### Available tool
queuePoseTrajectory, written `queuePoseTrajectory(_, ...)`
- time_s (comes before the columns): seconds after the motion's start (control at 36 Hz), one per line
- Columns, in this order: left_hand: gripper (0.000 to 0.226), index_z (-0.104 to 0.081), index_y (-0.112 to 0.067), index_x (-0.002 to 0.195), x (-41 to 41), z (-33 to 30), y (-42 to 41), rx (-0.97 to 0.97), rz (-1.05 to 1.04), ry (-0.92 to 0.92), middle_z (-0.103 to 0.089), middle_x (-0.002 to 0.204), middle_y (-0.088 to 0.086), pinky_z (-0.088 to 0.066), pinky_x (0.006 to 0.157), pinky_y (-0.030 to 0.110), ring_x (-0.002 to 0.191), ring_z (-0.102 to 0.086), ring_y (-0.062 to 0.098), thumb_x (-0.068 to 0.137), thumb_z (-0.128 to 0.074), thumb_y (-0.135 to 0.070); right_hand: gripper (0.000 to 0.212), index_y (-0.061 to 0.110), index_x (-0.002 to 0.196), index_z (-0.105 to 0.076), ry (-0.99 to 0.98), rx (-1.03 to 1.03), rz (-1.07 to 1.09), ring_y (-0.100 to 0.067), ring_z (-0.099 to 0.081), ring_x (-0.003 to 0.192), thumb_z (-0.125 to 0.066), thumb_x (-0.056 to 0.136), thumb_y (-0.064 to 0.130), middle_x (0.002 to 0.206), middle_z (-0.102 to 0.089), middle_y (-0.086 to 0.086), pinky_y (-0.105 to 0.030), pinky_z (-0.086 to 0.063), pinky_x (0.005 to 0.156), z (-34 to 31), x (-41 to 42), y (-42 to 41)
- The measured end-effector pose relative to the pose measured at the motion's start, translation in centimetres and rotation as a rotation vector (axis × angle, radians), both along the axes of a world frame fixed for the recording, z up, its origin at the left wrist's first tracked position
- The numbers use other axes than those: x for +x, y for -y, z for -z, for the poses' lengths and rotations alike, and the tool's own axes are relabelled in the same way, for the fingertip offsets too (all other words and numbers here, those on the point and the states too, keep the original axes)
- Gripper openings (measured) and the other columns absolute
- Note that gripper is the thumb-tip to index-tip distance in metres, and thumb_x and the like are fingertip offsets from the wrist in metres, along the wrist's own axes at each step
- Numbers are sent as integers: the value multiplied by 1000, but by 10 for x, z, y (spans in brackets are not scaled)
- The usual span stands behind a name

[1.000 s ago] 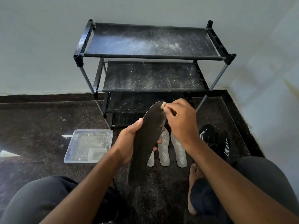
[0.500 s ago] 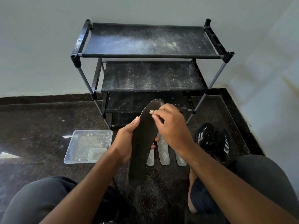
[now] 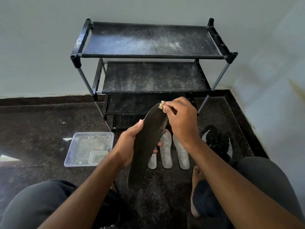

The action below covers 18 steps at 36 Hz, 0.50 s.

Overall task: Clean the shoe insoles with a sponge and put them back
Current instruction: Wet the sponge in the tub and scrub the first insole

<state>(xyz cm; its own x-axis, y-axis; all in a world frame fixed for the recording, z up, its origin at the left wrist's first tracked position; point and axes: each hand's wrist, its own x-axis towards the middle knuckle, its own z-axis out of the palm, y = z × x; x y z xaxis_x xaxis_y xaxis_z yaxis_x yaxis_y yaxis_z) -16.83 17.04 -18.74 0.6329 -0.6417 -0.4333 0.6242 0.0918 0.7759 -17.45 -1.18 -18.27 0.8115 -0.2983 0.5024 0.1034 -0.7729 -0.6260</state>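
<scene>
Knees in dark trousers at bottom edge, bare foot (image 3: 196, 192) on the dark floor (image 3: 33, 129) btwn them. Left hand (image 3: 132, 144) grips the black insole (image 3: 146, 146) round its middle, thumb on the near edge, fingers wrapped behind; insole held up off the floor, tilted, toe end pointing away & to the right. Right hand (image 3: 181, 119) pinches a small tan sponge (image 3: 162, 105) in its fingertips, pressed on the insole's toe tip. On floor just behind: three pale insoles (image 3: 165, 151) side by side, one partly hidden by the black one. Left of them a clear plastic tray (image 3: 90, 149) w/ a smaller tub in its corner. Right: pair of black shoes (image 3: 217, 142) w/ white stripes. Farthest, dusty black shoe rack (image 3: 151, 40) against the wall.
</scene>
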Motion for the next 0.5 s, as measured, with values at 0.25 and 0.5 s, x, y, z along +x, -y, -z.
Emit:
queuePoseTrajectory(0.25, 59, -60, -5, 138, -2, 7, 4, 33, 15, 9, -73, 114, 23, -60, 75, 41, 88, -71, 32, 110, -28, -46, 7, 7, 95, -78, -51, 66, -19, -5, -63, 78, -76, 89, 10, 88, -68, 0, -16, -52, 72, -7, 1, 4)
queuePoseTrajectory(0.5, 62, -60, -9, 140, 8, 11, -2, -17, -117, -11, -68, 127, 25, -53, 82, 47, 95, -66, 35, 109, -31, -53, 8, 7, 90, -79, -274, 82, -3, -5, -61, 68, -75, 89, 13, 85, -66, 0, -17, -52, 62, 3, -1, 2)
